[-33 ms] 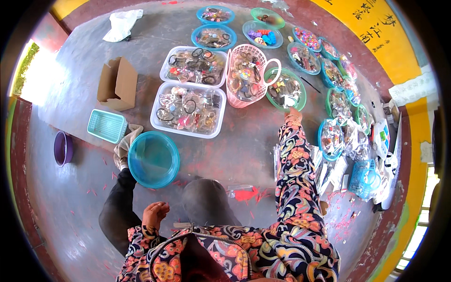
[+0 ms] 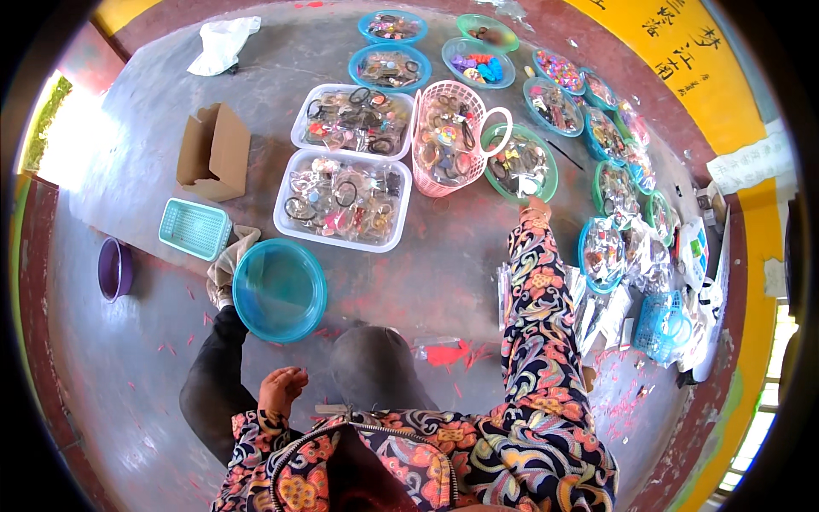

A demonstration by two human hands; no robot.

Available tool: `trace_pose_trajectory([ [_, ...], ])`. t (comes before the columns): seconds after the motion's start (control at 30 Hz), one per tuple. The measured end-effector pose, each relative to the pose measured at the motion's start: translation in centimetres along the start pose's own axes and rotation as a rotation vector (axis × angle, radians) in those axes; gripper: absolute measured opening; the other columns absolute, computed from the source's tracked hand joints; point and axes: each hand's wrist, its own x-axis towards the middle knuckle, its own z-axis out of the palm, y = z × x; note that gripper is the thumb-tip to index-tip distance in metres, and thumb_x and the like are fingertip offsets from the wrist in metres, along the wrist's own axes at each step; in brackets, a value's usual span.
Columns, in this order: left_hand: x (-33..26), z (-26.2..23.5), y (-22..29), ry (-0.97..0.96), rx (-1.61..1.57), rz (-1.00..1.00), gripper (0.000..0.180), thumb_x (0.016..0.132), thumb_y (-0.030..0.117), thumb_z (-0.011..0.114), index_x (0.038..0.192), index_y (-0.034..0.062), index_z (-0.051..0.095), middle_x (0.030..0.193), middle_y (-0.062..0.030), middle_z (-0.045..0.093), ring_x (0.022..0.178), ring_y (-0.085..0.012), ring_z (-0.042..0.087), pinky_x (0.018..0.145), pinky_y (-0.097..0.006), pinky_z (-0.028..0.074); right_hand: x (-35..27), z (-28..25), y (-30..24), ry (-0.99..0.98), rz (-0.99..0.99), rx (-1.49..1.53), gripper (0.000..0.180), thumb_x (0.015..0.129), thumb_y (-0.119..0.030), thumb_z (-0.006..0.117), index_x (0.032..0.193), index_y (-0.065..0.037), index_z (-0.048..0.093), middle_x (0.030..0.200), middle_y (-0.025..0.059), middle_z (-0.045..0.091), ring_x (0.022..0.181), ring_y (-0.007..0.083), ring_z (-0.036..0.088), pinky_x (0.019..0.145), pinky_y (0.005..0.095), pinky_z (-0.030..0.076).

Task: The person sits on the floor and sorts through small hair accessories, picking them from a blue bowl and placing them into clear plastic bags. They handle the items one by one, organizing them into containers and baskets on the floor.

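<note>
My right arm reaches forward, and my right hand (image 2: pixel 536 210) is closed at the near rim of a round green bowl (image 2: pixel 551 181). Its fingertips are small and partly hidden there. The bowl holds hair ties and trinkets in clear packets. Left of it, a pink lattice basket (image 2: pixel 421 175) of similar packets stands close, one handle over the bowl's edge. My left hand (image 2: pixel 282 391) rests near my lap with fingers curled and nothing visible in them. Ahead of that hand, a bare blue basin (image 2: pixel 280 290) sits by my left foot.
Two white trays (image 2: pixel 281 224) of packets lie left of the basket. Further left are a cardboard box (image 2: pixel 229 158), a mint basket (image 2: pixel 194 230) and a purple basin (image 2: pixel 114 270). Several filled bowls curve along the right, with a blue basket (image 2: pixel 661 328) and plastic bags (image 2: pixel 653 256).
My right hand, the green bowl and the pink basket have shifted very slightly to the right. My left hand stays where it was.
</note>
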Motion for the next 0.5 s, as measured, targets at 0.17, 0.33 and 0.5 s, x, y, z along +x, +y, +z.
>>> trace_pose_trajectory([
  [0.17, -1.5, 1.0, 0.6, 0.080, 0.024, -0.015, 0.020, 0.081, 0.016, 0.050, 0.094, 0.0017, 0.055, 0.080, -0.0092, 0.062, 0.072, -0.0183, 0.060, 0.060, -0.025, 0.043, 2.8, -0.7, -1.4, -0.319, 0.060, -0.006, 0.018, 0.071, -0.024, 0.061, 0.075, -0.006, 0.063, 0.076, 0.0134, 0.062, 0.072, 0.0253, 0.061, 0.063, 0.0343, 0.047],
  [0.33, 0.4, 0.8, 0.1, 0.000, 0.011, -0.034, 0.020, 0.081, 0.016, 0.051, 0.094, 0.0011, 0.055, 0.081, -0.0093, 0.062, 0.072, -0.0181, 0.060, 0.058, -0.024, 0.043, 9.0, 3.8, 0.5, -0.083, 0.445, 0.964, 0.018, 0.073, -0.013, 0.060, 0.085, 0.000, 0.058, 0.077, 0.0101, 0.058, 0.074, 0.0181, 0.059, 0.062, 0.0266, 0.048],
  [0.5, -0.7, 0.4, 0.0, 0.082, -0.013, -0.034, 0.020, 0.081, 0.016, 0.051, 0.093, 0.0012, 0.055, 0.079, -0.0098, 0.063, 0.071, -0.0175, 0.060, 0.058, -0.024, 0.044, 10.0, -0.3, -8.6, -0.390, 0.368, 1.029, 0.019, 0.074, -0.011, 0.058, 0.091, -0.003, 0.057, 0.079, 0.0114, 0.057, 0.076, 0.0211, 0.058, 0.063, 0.0280, 0.050],
])
